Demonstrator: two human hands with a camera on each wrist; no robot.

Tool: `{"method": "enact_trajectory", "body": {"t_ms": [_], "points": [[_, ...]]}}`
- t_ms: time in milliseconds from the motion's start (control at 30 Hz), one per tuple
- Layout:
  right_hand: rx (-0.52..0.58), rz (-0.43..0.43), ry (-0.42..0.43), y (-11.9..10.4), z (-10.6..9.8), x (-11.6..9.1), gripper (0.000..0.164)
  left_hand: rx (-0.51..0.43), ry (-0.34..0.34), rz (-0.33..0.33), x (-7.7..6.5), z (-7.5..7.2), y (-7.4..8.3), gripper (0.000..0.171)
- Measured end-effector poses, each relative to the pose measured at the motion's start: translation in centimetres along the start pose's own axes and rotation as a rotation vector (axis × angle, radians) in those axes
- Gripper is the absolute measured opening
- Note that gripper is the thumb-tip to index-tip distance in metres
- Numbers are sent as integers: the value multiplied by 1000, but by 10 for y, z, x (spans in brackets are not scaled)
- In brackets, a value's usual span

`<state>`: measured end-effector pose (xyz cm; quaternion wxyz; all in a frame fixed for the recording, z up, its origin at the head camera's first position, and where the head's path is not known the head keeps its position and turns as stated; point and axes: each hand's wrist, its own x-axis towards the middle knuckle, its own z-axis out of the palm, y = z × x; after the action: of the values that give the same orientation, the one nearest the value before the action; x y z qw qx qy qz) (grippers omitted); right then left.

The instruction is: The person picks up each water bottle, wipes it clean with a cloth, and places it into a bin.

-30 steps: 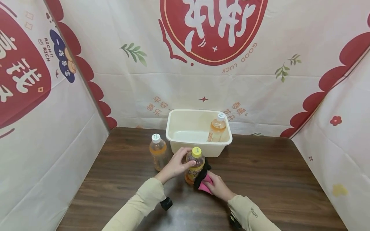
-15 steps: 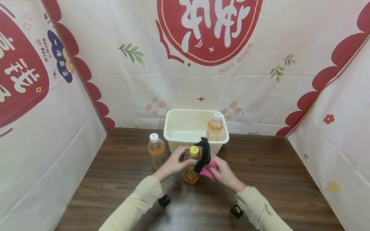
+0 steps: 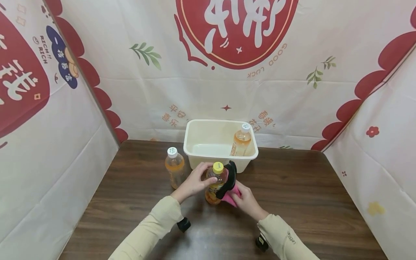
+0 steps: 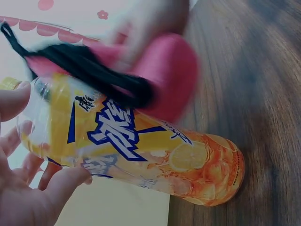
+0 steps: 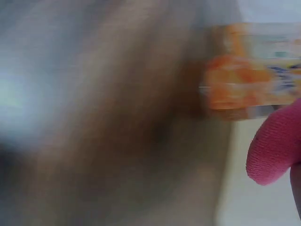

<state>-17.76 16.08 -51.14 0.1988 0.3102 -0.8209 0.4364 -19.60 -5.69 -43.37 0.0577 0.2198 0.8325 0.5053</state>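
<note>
A drink bottle with a yellow cap (image 3: pixel 212 195) stands upright on the table. My left hand (image 3: pixel 193 183) holds it around its upper part, with fingers and thumb at either side. In my right hand (image 3: pixel 246 204) is a folded pink cloth with a black edge (image 3: pixel 231 177), pressed to the bottle's right side. Up close in the left wrist view, the blurred cloth (image 4: pixel 171 70) lies across the bottle's yellow label (image 4: pixel 124 125). The right wrist view is mostly blurred; a pink tip of the cloth (image 5: pixel 275 146) shows beside the orange base of the bottle (image 5: pixel 240 87).
A cream plastic bin (image 3: pixel 208 158) stands behind the held bottle, near the back wall. Inside it at the right leans a white-capped bottle (image 3: pixel 242 143). Another white-capped bottle (image 3: pixel 175 169) stands on the brown table (image 3: pixel 302 195) to the left. Printed fabric walls surround the table.
The right hand's cloth moved up the bottle's right side, then slightly back down. The left hand has kept its hold on the bottle. The head view has shifted a little.
</note>
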Motion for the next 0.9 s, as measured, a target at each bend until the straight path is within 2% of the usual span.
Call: {"method": "enact_trajectory", "body": {"t_ms": [233,400,500,667,800,900], "points": [[25,103,-153,23,17,-30,23,10,-14,16,1,2,2,46],[7,127,-164,26,13,-31,14,12,4,28,3,2,2,46],[-36,120,-144,18,-3,-31,15,18,-6,35,4,2,1,47],[-168,51,-140,2,-44,-28,30,40,4,44,4,2,-2,46],[-326,62,-197,-5,-75,-28,46,43,17,49,4,1,-3,45],[-419,123,-277,-6,-87,-35,50,43,25,58,2,1,-3,45]]}}
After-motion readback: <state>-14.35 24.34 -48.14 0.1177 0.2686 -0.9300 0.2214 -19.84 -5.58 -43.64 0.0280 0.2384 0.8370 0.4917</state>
